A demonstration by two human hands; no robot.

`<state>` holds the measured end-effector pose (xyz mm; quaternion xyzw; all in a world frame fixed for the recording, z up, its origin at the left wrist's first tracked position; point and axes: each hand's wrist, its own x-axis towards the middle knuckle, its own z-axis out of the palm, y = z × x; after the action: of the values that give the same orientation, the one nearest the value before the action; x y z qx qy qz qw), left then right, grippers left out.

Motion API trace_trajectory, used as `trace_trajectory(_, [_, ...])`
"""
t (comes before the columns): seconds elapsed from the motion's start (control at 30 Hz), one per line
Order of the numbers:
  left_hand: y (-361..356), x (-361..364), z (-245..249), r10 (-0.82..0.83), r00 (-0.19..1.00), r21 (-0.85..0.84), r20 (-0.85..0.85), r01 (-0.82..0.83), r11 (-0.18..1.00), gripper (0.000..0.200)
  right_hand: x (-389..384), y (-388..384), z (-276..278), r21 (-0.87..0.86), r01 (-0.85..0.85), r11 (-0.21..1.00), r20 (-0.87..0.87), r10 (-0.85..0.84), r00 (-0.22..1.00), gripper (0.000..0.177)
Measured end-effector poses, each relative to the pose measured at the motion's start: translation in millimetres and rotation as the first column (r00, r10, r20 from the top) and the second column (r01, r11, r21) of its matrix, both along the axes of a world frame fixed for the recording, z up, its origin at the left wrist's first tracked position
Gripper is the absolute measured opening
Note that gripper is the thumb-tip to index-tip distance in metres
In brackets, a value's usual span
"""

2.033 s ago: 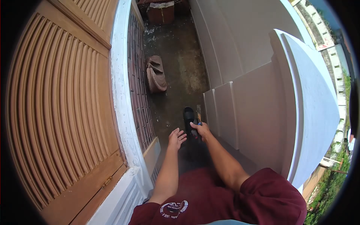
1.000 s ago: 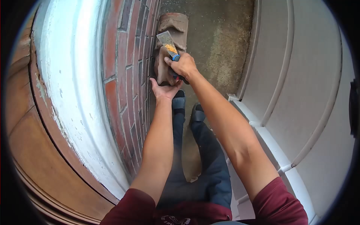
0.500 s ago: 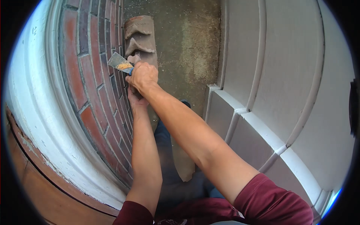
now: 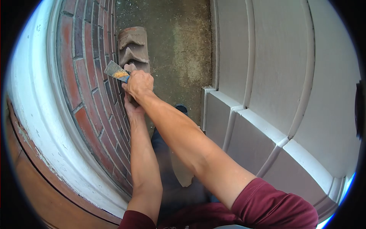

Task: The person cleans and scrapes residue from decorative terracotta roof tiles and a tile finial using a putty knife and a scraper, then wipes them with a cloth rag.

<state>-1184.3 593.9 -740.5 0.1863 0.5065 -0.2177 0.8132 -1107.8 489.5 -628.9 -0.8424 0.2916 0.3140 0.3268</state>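
My right hand [image 4: 139, 82] is closed around the blue handle of a putty knife [image 4: 115, 71]. Its flat metal blade points left toward the bricks, with a yellowish-orange patch on it. Just beyond my hands is a brown, curved clay tile piece [image 4: 133, 39], with stepped, wavy-edged ridges along its length. My left hand [image 4: 134, 110] is underneath my right hand, its fingers curled round the near end of the tile. Most of the left fingers, and that end of the tile, are hidden behind my right hand.
A red brick wall [image 4: 85, 68] runs close along the left, beside a white moulded frame [image 4: 42, 114]. Grey panelling [image 4: 263, 49] with ledges borders the right. Between them lies a stained concrete floor [image 4: 179, 45], with my shoe [image 4: 181, 109] below my arms.
The whole view has shifted, so everything appears a little further left and lower. The tile and both hands have come slightly nearer to me. Both grips stay the same.
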Motion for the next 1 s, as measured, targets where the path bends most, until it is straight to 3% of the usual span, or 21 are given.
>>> trace_trajectory(0.17, [3.2, -23.8, 43.8, 0.027, 0.989, 0.077, -0.142, -0.016, 0.997, 0.049, -24.9, 13.9, 19.6, -0.007, -0.037, 0.999, -0.038, 0.036, 0.999, 0.046])
trace_trajectory(0.33, [5.5, -63.2, 63.3, 0.087, 0.991, 0.056, -0.101, -0.081, 0.995, 0.049, -57.4, 20.6, 33.8, -0.005, -0.103, 0.995, -0.049, 0.103, 0.993, 0.047])
trace_trajectory(0.47, [10.3, -89.2, 70.9, 0.145, 0.979, 0.096, -0.146, -0.132, 0.987, 0.047, -89.7, 27.6, 38.6, -0.011, -0.098, 0.995, -0.009, 0.098, 0.995, 0.048])
trace_trajectory(0.67, [33.7, -142.8, 74.2, 0.175, 0.943, 0.073, -0.282, -0.161, 0.984, 0.045, -137.4, 43.0, 48.2, 0.037, -0.083, 0.996, -0.128, 0.087, 0.988, 0.052])
trace_trajectory(0.77, [44.9, -178.4, 72.3, 0.154, 0.966, 0.099, -0.210, -0.136, 0.986, 0.045, -159.8, 52.9, 45.3, 0.039, -0.083, 0.996, -0.150, 0.088, 0.985, 0.052])
trace_trajectory(1.0, [61.8, -243.0, 75.4, 0.129, 0.964, 0.060, -0.232, -0.119, 0.991, 0.048, -229.8, 71.0, 54.4, 0.043, -0.094, 0.995, -0.197, 0.100, 0.975, 0.053])
